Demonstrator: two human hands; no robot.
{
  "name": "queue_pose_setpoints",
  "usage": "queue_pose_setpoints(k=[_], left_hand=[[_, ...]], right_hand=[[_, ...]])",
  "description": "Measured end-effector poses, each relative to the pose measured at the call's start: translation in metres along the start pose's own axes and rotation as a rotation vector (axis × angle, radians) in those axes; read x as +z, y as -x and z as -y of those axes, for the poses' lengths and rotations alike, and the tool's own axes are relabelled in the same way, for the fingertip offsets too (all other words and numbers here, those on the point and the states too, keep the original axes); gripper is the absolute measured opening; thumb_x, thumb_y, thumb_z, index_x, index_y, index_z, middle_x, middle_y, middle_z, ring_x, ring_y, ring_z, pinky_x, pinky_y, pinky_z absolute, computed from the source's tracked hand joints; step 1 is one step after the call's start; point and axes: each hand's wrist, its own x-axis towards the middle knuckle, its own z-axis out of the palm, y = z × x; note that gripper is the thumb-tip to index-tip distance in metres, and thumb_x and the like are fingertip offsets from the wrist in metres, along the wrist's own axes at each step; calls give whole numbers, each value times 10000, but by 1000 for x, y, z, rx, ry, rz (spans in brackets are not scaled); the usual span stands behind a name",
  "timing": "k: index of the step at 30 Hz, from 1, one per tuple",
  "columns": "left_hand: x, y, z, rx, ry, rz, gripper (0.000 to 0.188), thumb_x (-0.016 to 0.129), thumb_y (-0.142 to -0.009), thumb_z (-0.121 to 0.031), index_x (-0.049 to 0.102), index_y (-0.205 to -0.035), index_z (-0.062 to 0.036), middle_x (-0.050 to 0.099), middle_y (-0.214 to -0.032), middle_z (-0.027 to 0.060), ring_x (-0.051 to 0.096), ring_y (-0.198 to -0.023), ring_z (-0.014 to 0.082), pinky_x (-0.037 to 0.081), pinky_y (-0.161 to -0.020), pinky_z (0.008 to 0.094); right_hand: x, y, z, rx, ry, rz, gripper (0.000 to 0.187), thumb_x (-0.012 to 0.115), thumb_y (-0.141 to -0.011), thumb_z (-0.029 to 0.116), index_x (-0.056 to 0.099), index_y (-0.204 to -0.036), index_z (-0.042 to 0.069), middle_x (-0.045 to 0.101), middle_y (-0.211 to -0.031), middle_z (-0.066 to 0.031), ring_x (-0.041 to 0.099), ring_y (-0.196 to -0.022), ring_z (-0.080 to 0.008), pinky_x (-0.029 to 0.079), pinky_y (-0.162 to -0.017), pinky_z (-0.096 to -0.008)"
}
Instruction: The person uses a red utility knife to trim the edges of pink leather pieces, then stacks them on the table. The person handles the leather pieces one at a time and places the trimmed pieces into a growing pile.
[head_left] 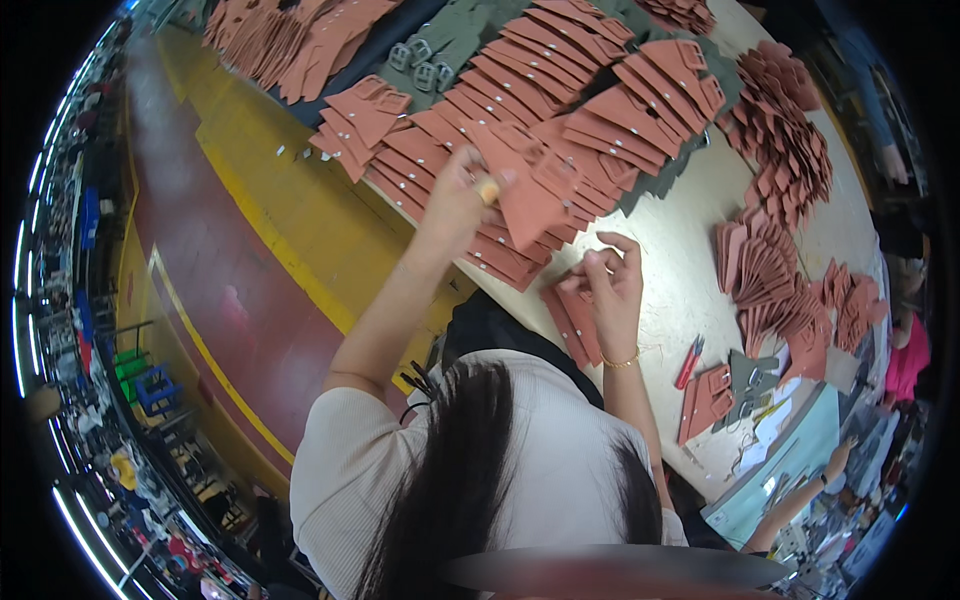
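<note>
My left hand (pixel 470 195) is closed on a terracotta fabric piece (pixel 530 210) with a cut-out or loop at its far end, slightly blurred. A yellow band wraps one of its fingers. Below the piece, overlapping rows of similar terracotta pieces (pixel 540 55) with small white spots cover the table's left edge. My right hand (pixel 615 285), a thin bracelet at its wrist, hovers to the right of the held piece. Its fingers are loosely curled and apart, with nothing visible between them. Beneath it lies a narrow terracotta stack (pixel 572 325).
Dark green pieces with metal buckles (pixel 420 70) lie at the back. Fanned terracotta bundles (pixel 755 260) line the right of the pale table (pixel 660 270). Red-handled snips or pens (pixel 689 362) lie nearer. Another person's arm (pixel 800 500) reaches in at lower right.
</note>
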Motion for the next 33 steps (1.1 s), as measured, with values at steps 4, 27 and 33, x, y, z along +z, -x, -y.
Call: queue_pose_setpoints(k=[4, 27, 33], left_hand=[[-66, -49, -33, 138, -230, -232, 237, 631, -918, -94, 478, -1085, -24, 611, -925, 70, 646, -785, 137, 560, -599, 281], [-231, -147, -95, -350, -727, -488, 199, 625, -875, -243, 657, -926, -53, 591, -744, 19, 602, -638, 163, 528, -623, 273], [-250, -154, -91, -303, -701, -476, 177, 684, -807, -233, 641, -812, -61, 580, -648, 15, 550, -525, 121, 489, -499, 244]], right_hand=[[-11, 2, -7, 19, 104, -5, 194, 570, -979, 156, 531, -1119, 28, 610, -838, -43, 629, -664, -115, 492, -608, -210], [-60, 21, -22, 55, 149, -181, 144, 595, -964, 126, 577, -1038, 4, 626, -831, -57, 619, -702, -106, 506, -644, -229], [-96, 37, -40, -52, 209, -287, 140, 589, -962, 104, 576, -1033, -15, 624, -834, -52, 613, -725, -107, 517, -674, -239]])
